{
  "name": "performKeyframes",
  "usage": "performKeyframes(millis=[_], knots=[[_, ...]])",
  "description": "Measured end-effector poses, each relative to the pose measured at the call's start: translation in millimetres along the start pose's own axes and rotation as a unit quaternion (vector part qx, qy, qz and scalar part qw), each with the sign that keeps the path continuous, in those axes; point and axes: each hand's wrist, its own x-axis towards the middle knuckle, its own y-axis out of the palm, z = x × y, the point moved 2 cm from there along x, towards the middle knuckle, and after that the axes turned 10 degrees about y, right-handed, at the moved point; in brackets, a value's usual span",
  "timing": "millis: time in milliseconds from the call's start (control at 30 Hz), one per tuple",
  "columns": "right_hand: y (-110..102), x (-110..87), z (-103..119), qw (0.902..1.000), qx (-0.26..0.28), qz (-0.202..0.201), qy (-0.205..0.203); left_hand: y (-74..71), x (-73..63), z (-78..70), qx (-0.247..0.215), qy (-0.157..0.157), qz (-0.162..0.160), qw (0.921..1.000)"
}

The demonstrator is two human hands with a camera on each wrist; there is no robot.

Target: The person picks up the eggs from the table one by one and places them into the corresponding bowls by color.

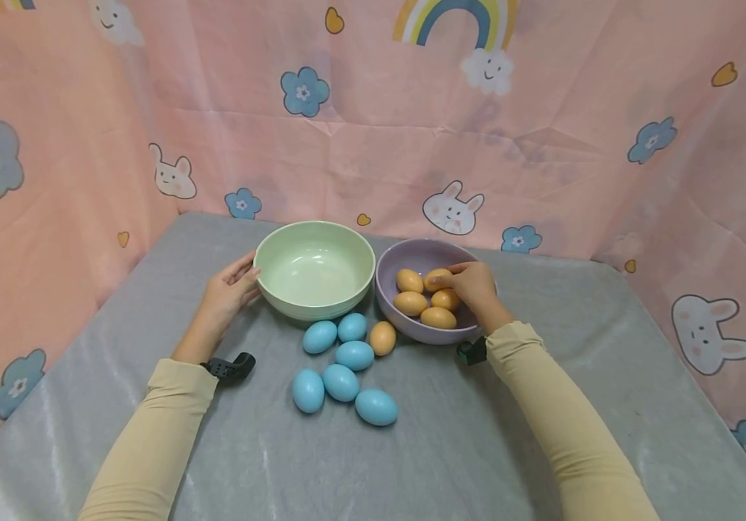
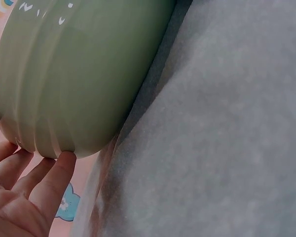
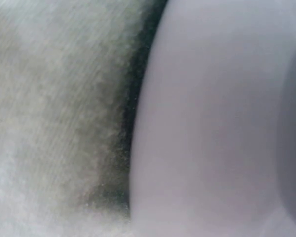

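Observation:
On the left, a pale green bowl (image 1: 316, 304) stands with no egg visible inside. Fingertips of my left hand (image 1: 229, 289) touch its outer wall, the fingers fairly straight; the left wrist view shows the same bowl (image 2: 84, 79) and hand (image 2: 24, 197) up close. Beside it is a purple bowl (image 1: 425, 334) holding several orange-brown eggs (image 1: 409, 304). Over that bowl, my right hand (image 1: 475, 289) pinches an orange-brown egg (image 1: 436, 279) between thumb and fingers. The right wrist view shows only the purple bowl's wall (image 3: 212, 123), blurred, and no hand.
Several blue eggs (image 1: 341, 383) lie loose on the grey cloth (image 1: 268, 456) in front of the bowls. One orange-brown egg (image 1: 383, 339) lies near the purple bowl's front left. A pink printed curtain (image 1: 373, 166) closes off the back and both sides.

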Motion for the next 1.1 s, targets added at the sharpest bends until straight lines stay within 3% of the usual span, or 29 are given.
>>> performKeyframes(millis=[267,467,567,833,1100], knots=[[-0.3,0.2,0.1,1.0000,0.002,0.008,0.004,0.1,-0.3,-0.4,-0.007,-0.004,0.000,1.0000],[-3.7,-7.6,0.5,0.9977,0.064,-0.003,-0.021,0.2,-0.4,-0.1,-0.005,-0.007,-0.003,1.0000],[-6.1,-18.9,1.7,0.9950,0.092,0.002,-0.039,0.1,0.4,-0.2,-0.008,-0.008,-0.002,0.9999],[-4.9,-70.0,3.8,0.9849,0.136,0.069,-0.082,-0.5,0.8,-0.5,-0.009,-0.011,-0.006,0.9999],[2.2,-103.6,-0.4,0.9720,0.199,0.090,-0.087,-0.6,0.7,0.1,-0.009,-0.015,-0.006,0.9998]])
